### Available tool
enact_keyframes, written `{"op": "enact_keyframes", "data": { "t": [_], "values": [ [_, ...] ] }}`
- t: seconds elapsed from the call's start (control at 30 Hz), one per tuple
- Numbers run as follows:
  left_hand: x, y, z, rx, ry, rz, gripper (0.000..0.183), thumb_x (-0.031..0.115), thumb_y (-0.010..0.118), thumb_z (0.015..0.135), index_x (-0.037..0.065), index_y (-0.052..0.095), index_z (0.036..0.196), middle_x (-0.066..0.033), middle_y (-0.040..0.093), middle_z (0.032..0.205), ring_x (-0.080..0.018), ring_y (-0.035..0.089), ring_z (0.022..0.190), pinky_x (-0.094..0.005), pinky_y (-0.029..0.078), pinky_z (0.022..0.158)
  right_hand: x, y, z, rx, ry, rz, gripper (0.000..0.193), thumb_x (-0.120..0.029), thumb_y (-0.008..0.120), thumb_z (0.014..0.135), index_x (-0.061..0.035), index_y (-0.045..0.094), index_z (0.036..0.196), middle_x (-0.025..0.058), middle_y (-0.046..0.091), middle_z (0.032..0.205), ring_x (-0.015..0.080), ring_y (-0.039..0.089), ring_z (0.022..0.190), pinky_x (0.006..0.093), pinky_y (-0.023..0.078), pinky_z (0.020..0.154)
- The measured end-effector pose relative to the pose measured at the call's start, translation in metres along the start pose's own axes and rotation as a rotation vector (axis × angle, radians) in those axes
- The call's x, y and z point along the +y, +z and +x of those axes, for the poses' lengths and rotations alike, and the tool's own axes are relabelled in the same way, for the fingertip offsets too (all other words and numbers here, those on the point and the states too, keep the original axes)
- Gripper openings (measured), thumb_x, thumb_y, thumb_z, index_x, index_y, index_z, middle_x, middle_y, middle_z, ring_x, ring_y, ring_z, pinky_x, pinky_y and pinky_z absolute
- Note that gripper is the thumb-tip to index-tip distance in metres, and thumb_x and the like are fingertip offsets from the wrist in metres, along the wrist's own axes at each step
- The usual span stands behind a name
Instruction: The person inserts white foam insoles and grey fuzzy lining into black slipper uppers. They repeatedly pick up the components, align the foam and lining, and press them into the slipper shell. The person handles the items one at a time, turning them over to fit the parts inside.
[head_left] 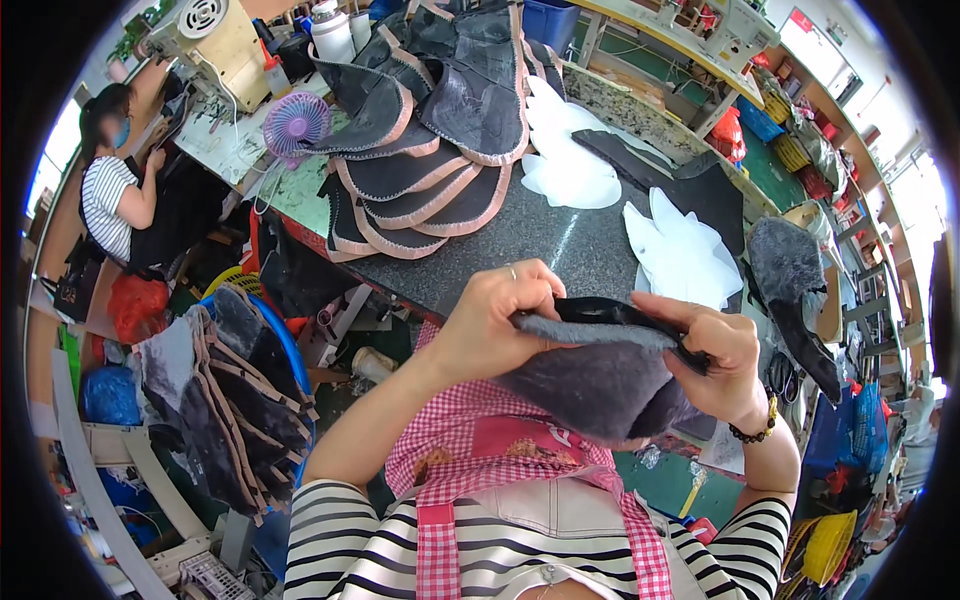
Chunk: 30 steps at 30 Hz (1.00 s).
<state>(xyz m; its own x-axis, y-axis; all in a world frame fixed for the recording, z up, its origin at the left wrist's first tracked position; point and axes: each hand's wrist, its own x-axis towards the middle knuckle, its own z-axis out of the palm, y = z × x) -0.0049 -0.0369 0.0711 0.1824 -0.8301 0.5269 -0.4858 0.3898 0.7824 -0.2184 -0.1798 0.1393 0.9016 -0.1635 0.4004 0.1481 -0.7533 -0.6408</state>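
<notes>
In front of my chest I hold up a grey plush fur piece (590, 385) with a dark, smooth backing. My left hand (500, 318) pinches its upper edge at the left, thumb and fingers closed on it. At the other end my right hand (715, 355) grips the same edge, its index finger stretched along the top. Between the hands the edge bends open, baring the black inner side. Beyond them, a stack of black pieces with pinkish-tan stitched borders (475, 110) lies on the speckled dark tabletop (575, 235). White petal-shaped sheets (685, 255) lie to its right.
A purple fan (298, 122) and a sewing machine (215, 45) stand at the far left. Below them, bordered fur pieces (200, 400) fill a blue-rimmed container. Another grey fur piece (785, 260) hangs by the table's right side. A seated person (112, 200) works at the left.
</notes>
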Motion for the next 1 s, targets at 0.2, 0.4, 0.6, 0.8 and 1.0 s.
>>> {"op": "enact_keyframes", "data": {
  "t": [0.2,0.4,0.6,0.8,1.0],
  "values": [
    [0.025,0.009,-0.009,0.107,0.031,0.089,0.023,0.0,0.079,0.055,0.001,0.064,0.072,-0.0086,0.063,0.085,-0.0185,0.062,0.068,-0.0262,0.046,0.058,-0.037,-0.004,0.025,-0.081,0.297,-0.066,0.048,0.007,0.063,0.067,-0.0002,0.06,0.114,0.0205,0.066,0.098,0.0313,0.068,0.086,0.0357,0.054,0.075],
    [0.034,0.01,-0.013,0.169,0.048,0.108,0.02,-0.004,0.072,0.056,0.001,0.063,0.074,-0.01,0.062,0.085,-0.0225,0.063,0.067,-0.0297,0.048,0.056,-0.031,-0.004,0.024,-0.194,0.071,-0.317,0.032,-0.006,0.068,0.069,-0.006,0.067,0.101,0.0126,0.063,0.068,0.0322,0.062,0.063,0.0394,0.048,0.058],
    [0.044,0.013,-0.013,0.16,0.107,0.164,0.019,-0.003,0.074,0.058,0.001,0.062,0.072,-0.0099,0.063,0.085,-0.0211,0.063,0.066,-0.0284,0.047,0.053,-0.037,-0.014,0.045,-0.341,0.092,-0.219,0.026,-0.006,0.068,0.069,-0.0076,0.068,0.095,0.0131,0.062,0.066,0.033,0.062,0.063,0.0405,0.047,0.057],
    [0.057,0.015,-0.015,0.248,-0.053,-0.235,0.028,0.0,0.076,0.066,0.003,0.06,0.089,-0.0114,0.065,0.093,-0.0214,0.065,0.071,-0.0262,0.05,0.06,-0.038,-0.009,0.043,-0.275,-0.033,-0.242,0.024,-0.005,0.065,0.069,-0.0061,0.066,0.093,0.0124,0.06,0.061,0.0326,0.06,0.057,0.0409,0.046,0.051],
    [0.07,-0.021,0.015,-0.319,0.132,0.649,0.03,0.023,0.077,0.071,0.007,0.065,0.094,-0.0037,0.063,0.079,-0.0226,0.06,0.077,-0.0312,0.049,0.066,-0.036,-0.002,0.042,-0.339,-0.063,-0.395,0.013,-0.004,0.064,0.064,-0.0058,0.062,0.077,0.0117,0.056,0.056,0.032,0.058,0.053,0.0408,0.045,0.049]
  ]
}}
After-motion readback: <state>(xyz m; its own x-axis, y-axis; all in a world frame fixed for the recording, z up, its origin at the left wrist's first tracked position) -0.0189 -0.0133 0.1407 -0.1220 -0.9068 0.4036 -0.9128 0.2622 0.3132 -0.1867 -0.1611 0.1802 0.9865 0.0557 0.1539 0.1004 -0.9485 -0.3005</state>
